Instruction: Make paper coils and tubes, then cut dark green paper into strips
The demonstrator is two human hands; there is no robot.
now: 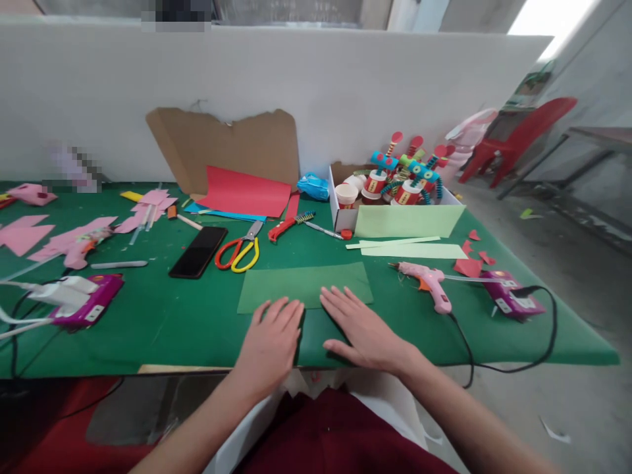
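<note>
On the green sheet [305, 287], both hands [270, 342] [363, 332] press flat, fingers [282, 308] spread, gripping nothing

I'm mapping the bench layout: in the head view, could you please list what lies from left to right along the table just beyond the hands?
Purple power strip → black phone → scissors → green paper sheet under the fingertips of both hands → pink glue gun → second purple power strip.

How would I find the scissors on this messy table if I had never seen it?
Start at the long green table and find the two hands pressing flat on the green paper sheet. Just beyond that sheet's far left corner, right of the black phone, lie the scissors. They are the only thing with looped handles, one red and one yellow.
</note>
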